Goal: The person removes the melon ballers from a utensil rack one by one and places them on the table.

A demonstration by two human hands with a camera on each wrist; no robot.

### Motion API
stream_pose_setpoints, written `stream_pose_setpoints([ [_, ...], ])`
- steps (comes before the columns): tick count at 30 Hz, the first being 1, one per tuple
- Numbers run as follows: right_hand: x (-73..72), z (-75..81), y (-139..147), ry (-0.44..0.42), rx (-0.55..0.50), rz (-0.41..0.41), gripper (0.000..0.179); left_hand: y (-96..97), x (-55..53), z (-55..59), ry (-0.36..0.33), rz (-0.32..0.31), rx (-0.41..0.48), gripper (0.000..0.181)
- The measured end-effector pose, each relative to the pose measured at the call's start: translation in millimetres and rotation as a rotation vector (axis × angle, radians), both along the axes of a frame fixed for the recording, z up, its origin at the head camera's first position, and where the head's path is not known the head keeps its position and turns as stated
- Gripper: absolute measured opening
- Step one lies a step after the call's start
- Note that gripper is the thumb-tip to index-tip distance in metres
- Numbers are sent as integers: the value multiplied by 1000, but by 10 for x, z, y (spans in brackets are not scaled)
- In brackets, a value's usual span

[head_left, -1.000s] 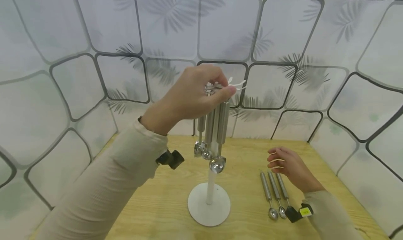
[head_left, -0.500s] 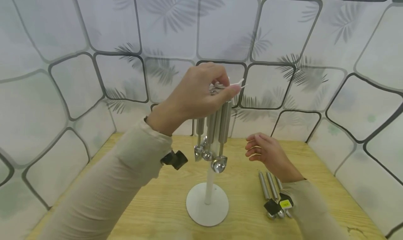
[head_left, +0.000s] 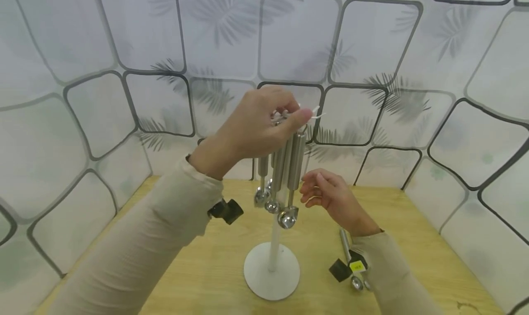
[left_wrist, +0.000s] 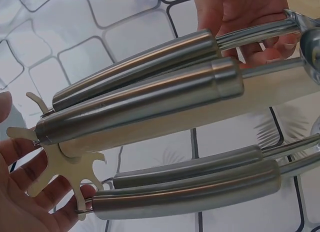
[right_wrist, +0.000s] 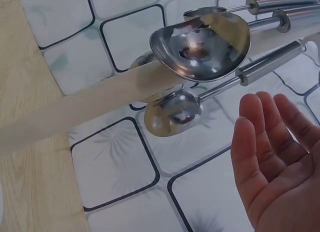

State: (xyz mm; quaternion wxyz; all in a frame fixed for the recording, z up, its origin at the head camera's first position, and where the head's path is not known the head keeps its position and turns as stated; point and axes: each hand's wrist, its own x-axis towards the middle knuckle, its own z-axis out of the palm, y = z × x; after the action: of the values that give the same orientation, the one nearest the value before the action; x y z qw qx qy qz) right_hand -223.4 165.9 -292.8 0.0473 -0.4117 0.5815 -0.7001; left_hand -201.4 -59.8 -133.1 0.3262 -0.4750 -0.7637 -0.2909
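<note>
A white stand (head_left: pixel 254 273) with a round base and an upright post rises from the table. Several steel-handled scoops hang by their rings from its hooked top (left_wrist: pixel 70 169), bowls down; one larger scoop (head_left: pixel 288 217) faces forward. My left hand (head_left: pixel 262 126) grips the hooked top, thumb in front and fingers behind. Close to the right side of the hanging handles is my right hand (head_left: pixel 332 198), its fingers loosely bent and holding nothing. In the right wrist view a gap shows between that hand (right_wrist: pixel 280 172) and a hanging scoop (right_wrist: pixel 172 114).
Loose steel tools with small bowls (head_left: pixel 357 283) lie on the wooden table (head_left: pixel 206 269) to the right of the stand, partly hidden by my right sleeve and wrist camera. Patterned wall covering (head_left: pixel 297 35) encloses the table at the back and sides.
My right hand has moved left and upward from above the loose tools to beside the hanging scoops. The left hand keeps its grip, and the hanging scoops have shifted slightly.
</note>
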Motion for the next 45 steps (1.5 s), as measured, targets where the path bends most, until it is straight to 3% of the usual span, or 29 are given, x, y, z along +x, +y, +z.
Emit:
stream_pose_setpoints([
  [9, 14, 70, -124, 49, 15, 26, 18, -24, 24, 59, -59, 2, 7, 35],
  [15, 20, 87, -159, 131, 101, -39, 22, -49, 32, 73, -85, 17, -11, 35],
  [20, 81, 127, -165, 171, 98, -69, 23, -50, 48, 101, -105, 29, -38, 38],
  [30, 188, 187, -200, 276, 99, -150, 9, -61, 53, 66, -97, 18, -11, 35],
  [45, 300, 273, -21, 320, 43, -170, 17, -23, 68, 48, -87, 33, -21, 31],
])
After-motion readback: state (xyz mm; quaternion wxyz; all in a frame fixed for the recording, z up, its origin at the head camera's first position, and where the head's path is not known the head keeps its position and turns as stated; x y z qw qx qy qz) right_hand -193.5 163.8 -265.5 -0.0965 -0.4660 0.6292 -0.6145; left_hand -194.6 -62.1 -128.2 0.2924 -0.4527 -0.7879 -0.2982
